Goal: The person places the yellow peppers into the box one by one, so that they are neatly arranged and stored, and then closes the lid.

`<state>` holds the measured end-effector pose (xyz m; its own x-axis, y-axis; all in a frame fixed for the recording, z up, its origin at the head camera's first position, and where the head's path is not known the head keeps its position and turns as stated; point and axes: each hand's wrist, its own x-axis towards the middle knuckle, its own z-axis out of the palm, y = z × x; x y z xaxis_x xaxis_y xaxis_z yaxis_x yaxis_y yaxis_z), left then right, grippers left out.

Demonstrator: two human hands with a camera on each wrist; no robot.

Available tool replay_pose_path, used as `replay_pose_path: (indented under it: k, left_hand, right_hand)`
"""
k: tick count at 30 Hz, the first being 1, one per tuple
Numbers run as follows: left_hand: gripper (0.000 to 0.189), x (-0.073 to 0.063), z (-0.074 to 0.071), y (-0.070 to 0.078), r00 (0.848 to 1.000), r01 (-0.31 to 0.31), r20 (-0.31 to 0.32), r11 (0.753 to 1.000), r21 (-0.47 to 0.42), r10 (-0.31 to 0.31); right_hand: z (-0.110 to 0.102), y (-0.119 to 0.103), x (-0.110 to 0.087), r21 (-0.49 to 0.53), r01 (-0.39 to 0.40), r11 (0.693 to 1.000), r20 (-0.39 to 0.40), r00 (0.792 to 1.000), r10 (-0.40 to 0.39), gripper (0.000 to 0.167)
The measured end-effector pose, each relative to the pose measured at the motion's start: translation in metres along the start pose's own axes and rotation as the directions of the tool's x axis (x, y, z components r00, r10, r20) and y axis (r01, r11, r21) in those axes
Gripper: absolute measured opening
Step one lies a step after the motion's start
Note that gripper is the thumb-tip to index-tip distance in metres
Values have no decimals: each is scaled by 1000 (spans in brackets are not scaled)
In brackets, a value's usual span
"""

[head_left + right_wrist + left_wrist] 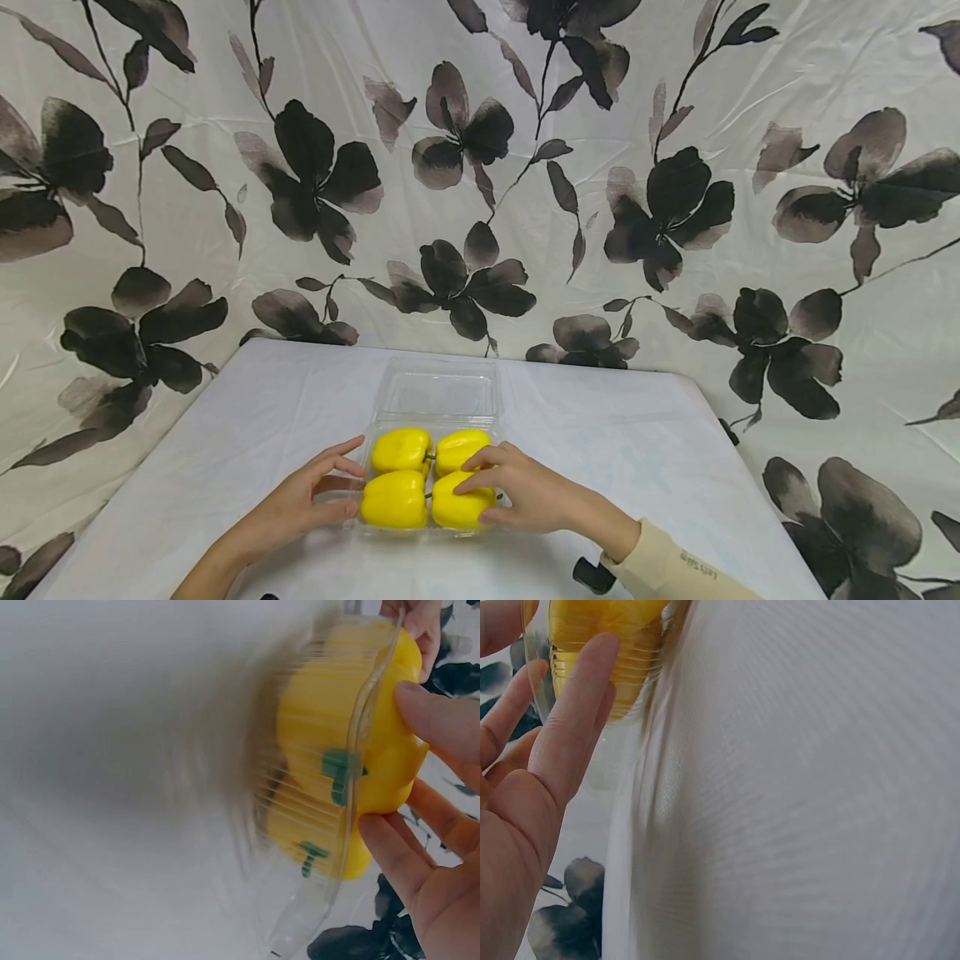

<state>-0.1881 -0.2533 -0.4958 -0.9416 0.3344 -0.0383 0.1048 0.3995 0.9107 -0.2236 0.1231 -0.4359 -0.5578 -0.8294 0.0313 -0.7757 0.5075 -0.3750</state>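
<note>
A white cloth [555, 275] with dark flowers fills the background, behind a white-covered desk [637, 467]. Near the middle of the desk sits a clear box [420, 533], its lid [437, 392] laid open on the far side. The right hand [525, 492] grasps the near right pepper [453, 508] — thumb on one side, fingers on the other, as the right wrist view shows. The left hand [315, 496] is released, its fingers spread loosely along the box's left wall. All four yellow peppers are inside the box in two rows: near left [393, 500], far left [399, 450] and far right [454, 450] — smallest of all, their green stems [339, 776] point rightward
</note>
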Motion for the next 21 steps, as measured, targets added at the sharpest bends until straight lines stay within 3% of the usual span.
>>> replay_pose_path:
  k: [13,21]
  left_hand:
    - [43,1,1,3,1000,20,-13,1000,-1,-20]
    - [42,1,1,5,1000,11,-4,1000,8,-11]
  right_hand:
    - [5,5,0,12,22,1000,-28,999,-22,40]
    - [3,1,0,3,-5,1000,-15,1000,5,40]
